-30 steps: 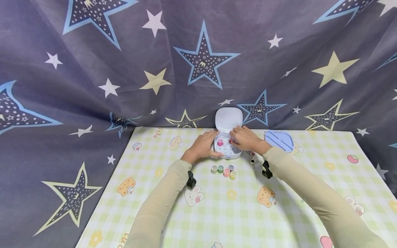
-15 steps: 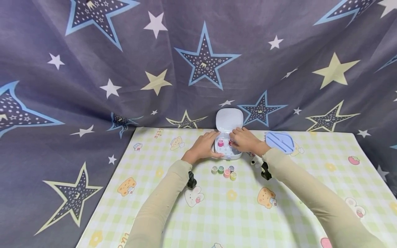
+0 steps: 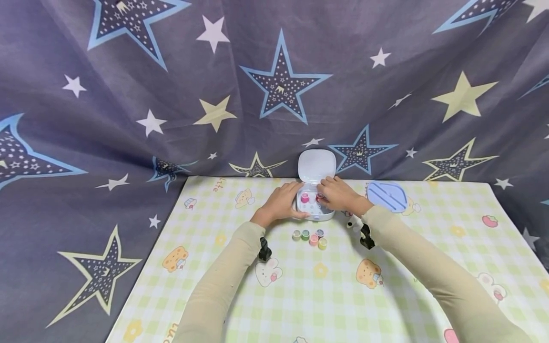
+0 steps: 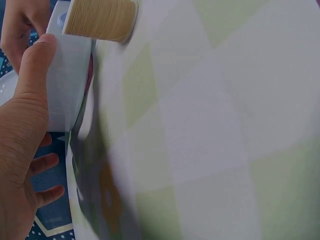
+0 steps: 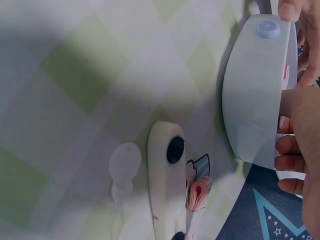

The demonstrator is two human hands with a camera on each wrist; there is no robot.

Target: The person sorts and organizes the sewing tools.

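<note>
While the white box (image 3: 327, 216) is sitting open near the back edge of the surface (image 3: 339, 305), 1 pink spool (image 3: 305, 197) is standing inside it on the left, and 1 red spool (image 3: 319, 196) is showing beside it. The right hand (image 3: 337, 193) is reaching in with bent fingers and appears to be pinching the red spool, though its fingertips are mostly hidden. The left hand (image 3: 280, 202) is gripping the box's left side, thumb lying over the front rim. With only that side being held, the box could be twisting or skidding under an uneven push. A crooked press could be leaving the red spool tilted, or jostling the pink one. The lid (image 3: 317, 164) is standing up behind; a bump could be swinging it down onto the right hand. In front of the box, 5 spools (image 3: 314, 239) are standing close together, and a trailing sleeve (image 3: 214, 286) or the black left wrist mount (image 3: 264, 249) could be toppling and rolling them. Near the right wrist, a white device (image 5: 160, 185) is lying where a dropping forearm could be nudging it. Farther right, the blue tray (image 3: 387, 196) is lying near that wrist too, so a wide sideways swing could be shoving it.
</note>
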